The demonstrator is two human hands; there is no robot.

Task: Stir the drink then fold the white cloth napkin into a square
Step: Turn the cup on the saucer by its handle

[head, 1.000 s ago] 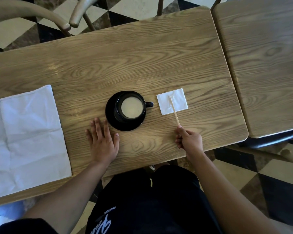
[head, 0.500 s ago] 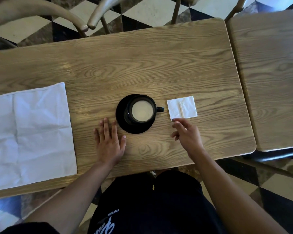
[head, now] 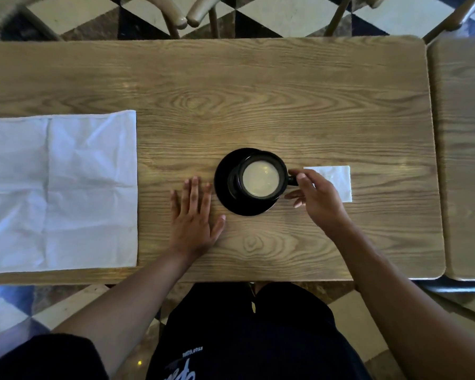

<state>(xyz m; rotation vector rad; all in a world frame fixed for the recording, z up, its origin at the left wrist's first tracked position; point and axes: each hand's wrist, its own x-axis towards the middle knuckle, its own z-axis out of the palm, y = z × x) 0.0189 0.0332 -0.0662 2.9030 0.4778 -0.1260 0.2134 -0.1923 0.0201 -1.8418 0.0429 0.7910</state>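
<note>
A black cup point(head: 281, 171) of pale milky drink stands on a black saucer point(head: 225, 193) at the middle of the wooden table point(head: 258, 91). My left hand point(head: 194, 218) lies flat on the table just left of the saucer, fingers spread. My right hand point(head: 317, 200) hovers at the cup's handle point(head: 292, 180) with curved, parted fingers, one fingertip at the handle; it holds nothing. The white cloth napkin point(head: 61, 187) lies unfolded and creased at the table's left end. No stir stick is visible; my right hand covers part of a small white paper napkin point(head: 337, 179).
A second wooden table point(head: 466, 149) abuts on the right. Curved chair backs point(head: 181, 15) stand beyond the far edge over a checkered floor. My dark-clothed lap point(head: 244, 338) sits under the near edge.
My right hand laid the wooden stick on the small paper napkin, let it go, then moved left to the cup's handle. My left hand stayed flat by the saucer.
</note>
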